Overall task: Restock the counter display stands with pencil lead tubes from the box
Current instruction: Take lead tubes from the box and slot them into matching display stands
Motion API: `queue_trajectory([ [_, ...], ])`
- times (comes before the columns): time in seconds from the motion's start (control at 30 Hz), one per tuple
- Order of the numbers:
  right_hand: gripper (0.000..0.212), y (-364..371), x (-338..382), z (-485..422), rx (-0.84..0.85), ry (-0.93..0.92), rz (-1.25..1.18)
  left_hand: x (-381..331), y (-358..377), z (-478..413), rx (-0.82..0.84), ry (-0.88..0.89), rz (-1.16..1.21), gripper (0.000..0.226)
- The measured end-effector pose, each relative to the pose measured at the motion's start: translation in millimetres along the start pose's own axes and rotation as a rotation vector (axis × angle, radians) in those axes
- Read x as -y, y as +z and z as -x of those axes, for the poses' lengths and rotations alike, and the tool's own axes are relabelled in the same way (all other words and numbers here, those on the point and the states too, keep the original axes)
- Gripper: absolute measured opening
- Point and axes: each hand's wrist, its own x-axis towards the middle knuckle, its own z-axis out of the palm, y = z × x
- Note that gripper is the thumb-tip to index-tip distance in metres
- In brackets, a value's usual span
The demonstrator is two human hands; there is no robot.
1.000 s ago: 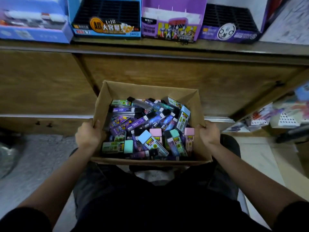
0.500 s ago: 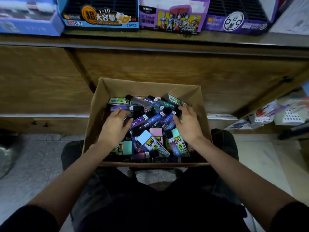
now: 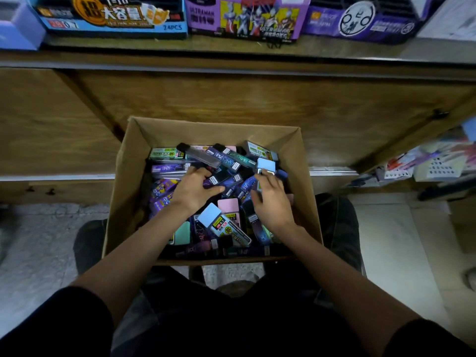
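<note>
Both hands have gone deeper into the box [image 3: 219, 132] since half a second ago, and the right hand [image 3: 273, 204] now has a tube raised at the far right of the heap, where before it lay flat on top. It pinches the blue-capped tube [image 3: 266, 164] just below the cap, with fingertips only, the cap end standing clear above its neighbours. The left hand [image 3: 195, 194] sits left of centre with its fingers bent down among dark purple tubes; whether it grips one I cannot tell, since the knuckles hide what lies under them. All the other pencil lead tubes [image 3: 164, 167] lie criss-crossed in the box.

On the far side, up on the counter [image 3: 231, 48], stand the blue stand [image 3: 113, 21], the purple hero-print stand [image 3: 247, 21] and a darker purple stand [image 3: 360, 21] to the right.

Several things could go wrong from here. Neither hand steadies the box, which appears to rest on the person's knees, so a reach up to the counter could shift the legs and tip it, spilling tubes onto the floor. That fingertip pinch is shallow, and a smooth tube held so near one end could swing or slip back into the heap. Tubes of several kinds are jumbled together, so a hasty grab risks carrying one to a stand it does not match.
</note>
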Motion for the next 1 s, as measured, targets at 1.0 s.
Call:
queue_trajectory([
  [1.0,0.081,-12.5,11.9,-58.4,0.187,0.648,-0.305,-3.3,-18.8,11.7,-0.131,-0.041,0.387,0.033],
])
